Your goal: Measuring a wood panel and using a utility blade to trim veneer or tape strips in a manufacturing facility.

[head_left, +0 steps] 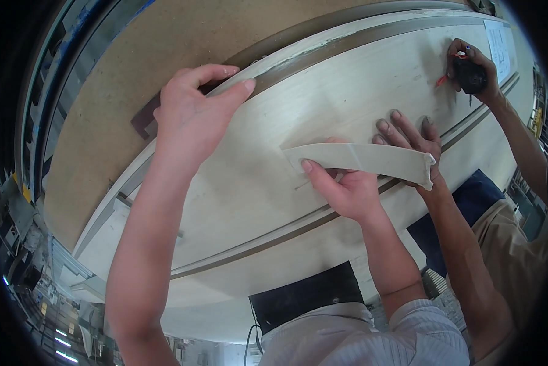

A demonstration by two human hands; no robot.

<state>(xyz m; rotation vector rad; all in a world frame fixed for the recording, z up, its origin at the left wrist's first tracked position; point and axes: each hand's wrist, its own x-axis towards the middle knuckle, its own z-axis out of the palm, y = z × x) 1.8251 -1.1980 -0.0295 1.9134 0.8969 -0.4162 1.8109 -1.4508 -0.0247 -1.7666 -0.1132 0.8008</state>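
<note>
A long white panel (pixel 237 177) lies across the table in front of me. My left hand (pixel 195 116) grips its far edge, with the thumb on the near side of the pale rim (pixel 298 58) and the index finger reaching over. The other fingers of that hand are mostly hidden. Above the panel, my right hand (pixel 353 192) holds an off-white flat strip (pixel 371 157) between thumb and fingers. The strip runs rightward, and its right end is ragged and crumpled. Along the rim, the pale edging looks chipped beside a brown band.
At the right, a co-worker's hand (pixel 411 137) rests near the strip's end; their other hand holds a black tape measure (pixel 471 74). A white paper sheet (pixel 498 49) lies at the far right. A brown board (pixel 103 116) extends beyond the panel. A second panel lies nearer me.
</note>
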